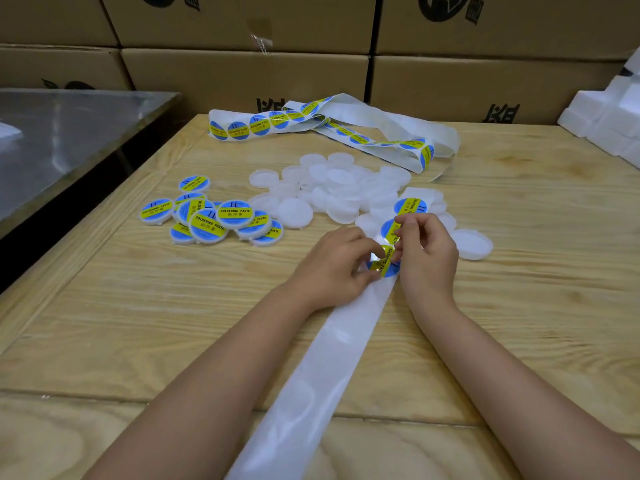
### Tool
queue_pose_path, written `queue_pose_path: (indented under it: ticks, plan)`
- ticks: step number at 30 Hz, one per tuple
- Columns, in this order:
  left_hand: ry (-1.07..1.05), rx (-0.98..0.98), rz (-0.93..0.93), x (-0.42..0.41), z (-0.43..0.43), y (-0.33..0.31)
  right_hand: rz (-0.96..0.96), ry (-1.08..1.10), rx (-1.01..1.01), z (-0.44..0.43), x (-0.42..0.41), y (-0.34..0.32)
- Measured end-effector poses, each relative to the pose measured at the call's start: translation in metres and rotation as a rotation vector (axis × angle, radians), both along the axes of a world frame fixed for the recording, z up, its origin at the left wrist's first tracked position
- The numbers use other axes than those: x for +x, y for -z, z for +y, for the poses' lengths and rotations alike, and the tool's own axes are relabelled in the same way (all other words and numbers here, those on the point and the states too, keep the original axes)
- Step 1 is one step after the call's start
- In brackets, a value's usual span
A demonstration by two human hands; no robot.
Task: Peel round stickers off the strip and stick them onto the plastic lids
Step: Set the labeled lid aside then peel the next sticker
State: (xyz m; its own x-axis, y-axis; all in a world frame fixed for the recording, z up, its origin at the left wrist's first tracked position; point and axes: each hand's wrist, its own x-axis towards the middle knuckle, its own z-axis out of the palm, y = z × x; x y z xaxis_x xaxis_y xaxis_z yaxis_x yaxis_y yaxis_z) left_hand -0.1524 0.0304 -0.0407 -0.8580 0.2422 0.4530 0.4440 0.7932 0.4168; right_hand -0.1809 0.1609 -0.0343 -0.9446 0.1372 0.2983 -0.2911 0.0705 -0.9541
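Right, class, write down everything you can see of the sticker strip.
The strip is a long, glossy white backing ribbon lying on the wooden table. Its near stretch, between the forearms, is bare. Both the left hand and right hand pinch it at a blue-and-yellow round sticker. Beyond the plain lids it seems to loop, carrying more stickers.

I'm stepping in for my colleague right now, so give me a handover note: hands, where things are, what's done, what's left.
Left hand pinches the round blue-and-yellow sticker at its edge; right hand pinches the white backing strip beside it. The sticker seems partly lifted.
Done: a small pile of labelled white plastic lids on the left of the wooden table.
To do: the pile of bare white plastic lids ahead; more stickers wait on the strip's far coils.
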Motion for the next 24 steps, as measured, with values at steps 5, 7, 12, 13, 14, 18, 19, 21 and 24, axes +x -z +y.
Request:
queue_pose_path:
  ticks: [5, 7, 12, 13, 14, 18, 19, 21, 24]
  plan:
    - [0.071, -0.056, -0.116, -0.003, -0.001, 0.001, -0.026, -0.026, -0.009, 0.001, -0.002, 0.001]
    - [0.088, -0.062, -0.161, -0.002, -0.001, 0.0, -0.041, -0.038, -0.004, 0.002, -0.004, 0.003]
    - [0.073, -0.033, -0.18, 0.0, 0.0, -0.004, -0.152, -0.044, 0.0, 0.001, -0.009, 0.007]
    - [0.067, -0.025, -0.169, 0.0, 0.001, -0.004, -0.179, -0.04, -0.014, 0.001, -0.01, 0.007]
    - [0.058, -0.026, -0.157, 0.0, 0.002, -0.003, -0.201, -0.038, -0.041, 0.001, -0.01, 0.007]
    - [0.019, -0.025, -0.151, -0.001, 0.004, -0.001, -0.212, 0.0, -0.122, 0.004, -0.012, 0.006]
    - [0.016, -0.025, -0.16, -0.002, 0.005, -0.001, -0.205, 0.013, -0.121, 0.004, -0.012, 0.006]
    - [0.017, -0.031, -0.179, -0.002, 0.005, -0.002, -0.199, 0.012, -0.129, 0.004, -0.013, 0.006]
    - [0.023, -0.007, -0.2, -0.002, 0.006, -0.003, -0.201, -0.01, -0.124, 0.003, -0.013, 0.006]
